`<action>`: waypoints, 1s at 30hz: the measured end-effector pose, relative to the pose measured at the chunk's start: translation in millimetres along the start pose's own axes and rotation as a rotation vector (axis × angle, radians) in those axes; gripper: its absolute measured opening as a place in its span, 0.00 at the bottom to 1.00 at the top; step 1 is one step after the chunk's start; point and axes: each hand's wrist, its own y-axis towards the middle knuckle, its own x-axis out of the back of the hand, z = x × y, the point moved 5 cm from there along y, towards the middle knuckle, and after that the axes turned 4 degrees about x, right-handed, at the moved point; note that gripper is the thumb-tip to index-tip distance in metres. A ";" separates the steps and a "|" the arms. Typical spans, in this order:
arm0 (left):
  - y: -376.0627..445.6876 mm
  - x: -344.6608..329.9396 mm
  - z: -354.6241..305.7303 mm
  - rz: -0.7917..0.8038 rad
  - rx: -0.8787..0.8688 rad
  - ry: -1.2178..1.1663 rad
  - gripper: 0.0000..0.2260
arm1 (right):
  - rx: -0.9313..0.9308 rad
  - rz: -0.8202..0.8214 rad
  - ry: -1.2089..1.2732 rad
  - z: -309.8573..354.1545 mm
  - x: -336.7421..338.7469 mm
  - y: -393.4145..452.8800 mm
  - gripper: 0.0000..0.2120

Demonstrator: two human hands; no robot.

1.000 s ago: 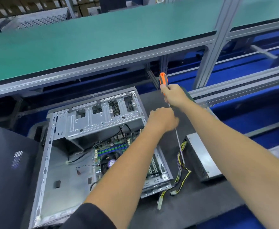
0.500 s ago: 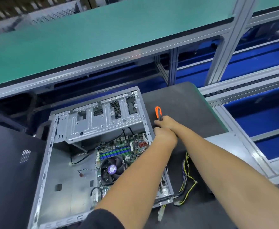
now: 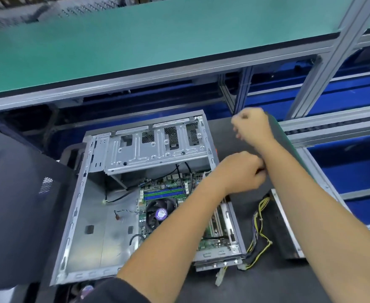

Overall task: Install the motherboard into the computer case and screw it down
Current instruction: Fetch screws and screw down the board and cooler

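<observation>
While motherboard (image 3: 179,193) sits in case (image 3: 74,215), both hands (image 3: 241,171) fisted

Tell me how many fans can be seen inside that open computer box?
1: the round black fan with a purple centre sits on the motherboard, beneath the left forearm. That arm may hide others.

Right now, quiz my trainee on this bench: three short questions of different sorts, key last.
1. True or false: the motherboard lies inside the computer case.
2. The power supply lies: A) inside the case; B) on the dark mat, right of the case; C) on the green shelf.
3. Fill in: the sticker on the CPU fan hub is ____.
Key: 1 true; 2 B; 3 purple.
</observation>
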 end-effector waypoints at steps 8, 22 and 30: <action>-134.6 65.2 128.7 -0.724 0.318 -0.502 0.16 | 0.632 0.096 0.264 138.4 -71.9 -91.4 0.08; -221.0 32.4 249.6 0.278 0.895 0.151 0.14 | 0.489 0.945 -0.418 59.7 -223.9 -144.1 0.05; -226.4 15.0 255.5 0.251 1.044 0.096 0.17 | 0.377 1.125 -0.521 33.9 -225.5 -137.8 0.13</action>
